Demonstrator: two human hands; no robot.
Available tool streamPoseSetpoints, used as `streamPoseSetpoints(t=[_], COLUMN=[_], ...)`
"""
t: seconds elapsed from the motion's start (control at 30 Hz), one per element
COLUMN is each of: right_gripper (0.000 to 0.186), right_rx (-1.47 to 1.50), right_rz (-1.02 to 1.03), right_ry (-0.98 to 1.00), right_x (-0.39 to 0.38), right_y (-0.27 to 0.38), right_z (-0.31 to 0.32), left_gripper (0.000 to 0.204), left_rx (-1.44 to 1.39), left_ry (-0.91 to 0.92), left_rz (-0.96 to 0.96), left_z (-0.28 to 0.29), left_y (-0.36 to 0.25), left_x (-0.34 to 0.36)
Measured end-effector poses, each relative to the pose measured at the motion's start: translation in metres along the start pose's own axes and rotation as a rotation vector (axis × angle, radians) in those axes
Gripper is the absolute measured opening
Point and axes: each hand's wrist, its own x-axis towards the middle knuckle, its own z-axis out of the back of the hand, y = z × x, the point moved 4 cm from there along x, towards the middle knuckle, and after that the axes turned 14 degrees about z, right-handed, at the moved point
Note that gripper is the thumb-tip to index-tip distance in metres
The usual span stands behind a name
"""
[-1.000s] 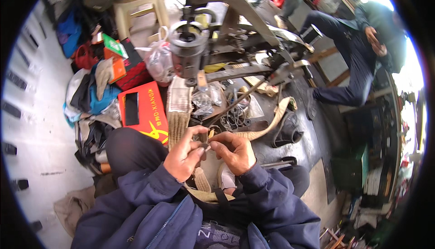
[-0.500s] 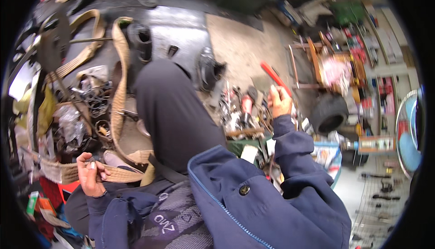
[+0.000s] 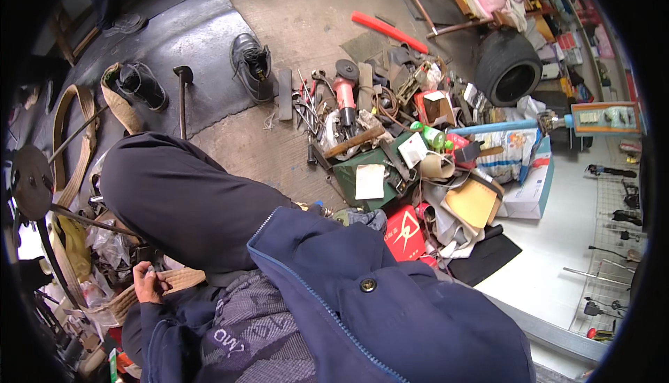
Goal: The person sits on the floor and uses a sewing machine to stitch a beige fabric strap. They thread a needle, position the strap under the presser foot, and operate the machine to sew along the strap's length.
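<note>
My left hand (image 3: 150, 283) is at the lower left, beside my bent leg, with its fingers curled in and the thumb against them. Something small may sit at the fingertips, but I cannot make it out. A wide beige webbing strap (image 3: 185, 278) runs right by this hand, and I cannot tell whether they touch. Out of the picture is my right hand; only its dark blue sleeve (image 3: 446, 320) shows at the lower right. On the floor ahead lies a pinkish-red angle grinder (image 3: 344, 96) among loose hand tools (image 3: 306, 104).
Two black shoes (image 3: 252, 69) stand beyond my knee. A red bar (image 3: 389, 31) lies past the tools, with a tyre (image 3: 507, 69) to the right. Nearer are a green metal box (image 3: 346, 180), a red box (image 3: 404, 233) and papers. Another person's shoe (image 3: 125, 24) shows at the far left.
The view has swung right and down, so the floor things sit higher in the picture. My right hand, seen before in front of the tools, has left it. My left hand stays curled.
</note>
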Motion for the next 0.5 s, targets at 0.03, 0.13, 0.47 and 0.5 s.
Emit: streamPoseSetpoints(t=[0.03,0.13,0.47,0.5], right_gripper=[0.041,0.038,0.05,0.049], right_rx=[0.037,0.768,0.888,0.893], right_rz=[-0.078,-0.658,-0.663,-0.65], right_ry=[-0.019,-0.085,-0.78,-0.695], right_x=[0.002,0.003,0.05,0.057], right_y=[-0.016,-0.086,-0.243,-0.239], right_z=[0.0,-0.01,-0.027,-0.023], left_gripper=[0.027,0.025,0.023,0.023], left_rx=[0.04,0.065,0.155,0.18], left_ry=[-0.01,-0.032,-0.167,-0.146], left_rz=[0.006,0.034,0.001,-0.117], left_z=[0.002,0.011,0.025,0.018], left_y=[0.0,0.004,0.002,0.0], left_x=[0.003,0.012,0.019,0.014])
